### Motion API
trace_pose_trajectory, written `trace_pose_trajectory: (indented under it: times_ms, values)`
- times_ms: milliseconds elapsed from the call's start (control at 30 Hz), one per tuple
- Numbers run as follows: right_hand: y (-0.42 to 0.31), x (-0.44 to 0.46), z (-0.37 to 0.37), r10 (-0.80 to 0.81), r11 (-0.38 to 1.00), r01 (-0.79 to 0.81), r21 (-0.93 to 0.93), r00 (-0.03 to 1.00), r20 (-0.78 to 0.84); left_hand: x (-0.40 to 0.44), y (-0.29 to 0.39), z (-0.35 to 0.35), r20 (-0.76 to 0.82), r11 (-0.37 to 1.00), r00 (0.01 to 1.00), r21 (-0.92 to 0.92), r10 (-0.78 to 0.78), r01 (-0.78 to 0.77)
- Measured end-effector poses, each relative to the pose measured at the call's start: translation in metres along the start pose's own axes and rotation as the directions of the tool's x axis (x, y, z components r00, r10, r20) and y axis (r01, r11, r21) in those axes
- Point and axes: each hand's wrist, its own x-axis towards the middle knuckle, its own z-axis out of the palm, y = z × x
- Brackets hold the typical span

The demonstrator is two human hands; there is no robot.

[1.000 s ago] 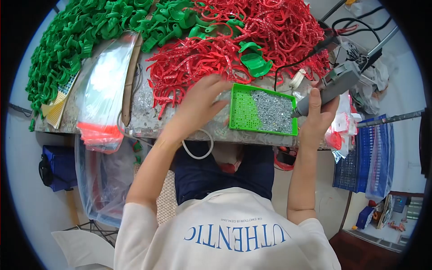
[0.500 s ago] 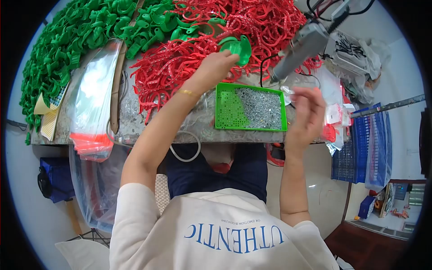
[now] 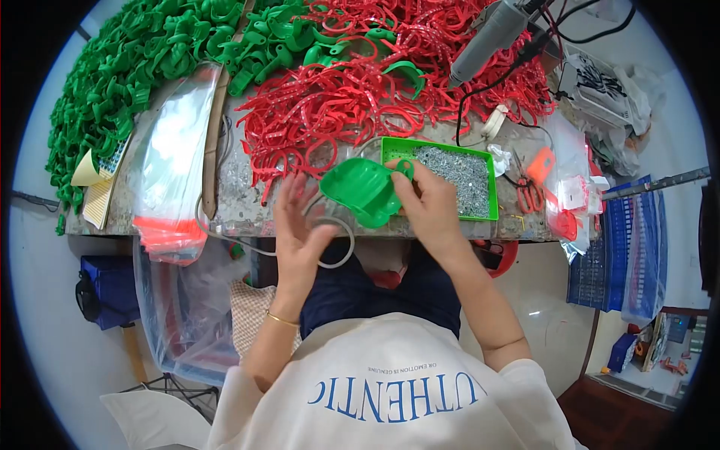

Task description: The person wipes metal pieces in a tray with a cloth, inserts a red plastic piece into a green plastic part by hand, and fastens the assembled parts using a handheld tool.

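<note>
In my right hand (image 3: 429,206) is a green scoop-shaped plastic shell (image 3: 364,191), pinched by a small tab with a hole. The shell hangs over the front of the bench, left of the tray. My left hand (image 3: 296,229) is beside it on the left, fingers spread and holding nothing. Right behind my right hand stands a shallow green tray (image 3: 491,180) of small grey metal bits (image 3: 465,176), partly hidden by that hand. A tangle of red plastic straps (image 3: 315,112) lies beyond both hands.
A heap of green shells (image 3: 127,82) fills the back left. A grey tool (image 3: 487,41) with black cable hangs at the upper right. Clear plastic bags (image 3: 176,150) lie at the left. Red-handled scissors (image 3: 529,196) rest right of the tray. A grey cable loops over the front edge.
My left hand has come back from the red pile toward me and is now empty. The green shell is now in my right hand, which has moved left across the tray.
</note>
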Motion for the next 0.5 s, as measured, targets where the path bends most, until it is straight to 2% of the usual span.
trace_pose_trajectory:
  times_ms: [33,67,100,133,167,200,233,267,333,400,433,467,500]
  values:
    - [-0.004,-0.002,0.01,-0.047,0.998,0.048,0.046,0.998,-0.034,-0.004,-0.006,-0.004,0.021,0.93,0.974,-0.293,-0.224,0.22]
    - [-0.008,-0.004,0.019,-0.088,0.992,0.094,0.089,0.994,-0.067,-0.008,-0.013,-0.006,0.019,0.929,0.974,-0.296,-0.226,0.221]
    - [-0.011,-0.007,0.024,-0.163,0.986,0.164,0.029,0.987,-0.006,-0.013,-0.018,-0.006,0.092,0.798,0.943,-0.511,-0.32,0.321]
    - [-0.013,-0.007,0.03,-0.164,0.986,0.163,0.027,0.987,-0.001,-0.015,-0.019,-0.006,0.184,0.609,0.904,-0.685,-0.386,0.4]
    - [-0.016,-0.007,0.034,-0.144,0.988,0.139,0.072,0.988,0.06,-0.013,-0.019,-0.006,0.106,0.623,0.898,-0.685,-0.428,0.378]
    - [-0.017,-0.007,0.037,-0.125,0.987,0.111,0.116,0.985,0.121,-0.008,-0.019,-0.008,0.104,0.623,0.898,-0.686,-0.427,0.375]
    - [-0.014,0.001,0.033,-0.251,0.968,0.245,0.054,0.946,0.204,-0.002,-0.019,-0.014,0.15,0.534,0.898,-0.759,-0.413,0.372]
    - [-0.012,0.009,0.027,-0.253,0.967,0.248,0.054,0.945,0.206,0.003,-0.019,-0.02,0.194,0.439,0.899,-0.82,-0.392,0.369]
    - [-0.008,0.03,0.018,-0.183,0.983,0.184,0.018,0.959,0.218,0.006,-0.024,-0.031,0.173,0.416,0.894,-0.838,-0.412,0.354]
    - [0.012,0.071,0.018,-0.09,0.985,0.086,0.147,0.996,0.021,0.007,-0.026,-0.032,0.147,0.327,0.87,-0.887,-0.471,0.327]
    - [0.027,0.092,0.019,-0.081,0.996,0.079,-0.039,0.995,-0.062,0.005,-0.028,-0.03,0.155,0.325,0.868,-0.885,-0.473,0.335]
    - [0.042,0.111,0.022,-0.088,0.974,0.055,-0.222,0.986,-0.144,0.001,-0.029,-0.027,0.258,0.214,0.854,-0.898,-0.451,0.385]
    - [0.057,0.125,0.027,-0.085,0.974,0.049,-0.223,0.984,-0.154,-0.004,-0.029,-0.023,0.359,0.102,0.834,-0.894,-0.42,0.437]
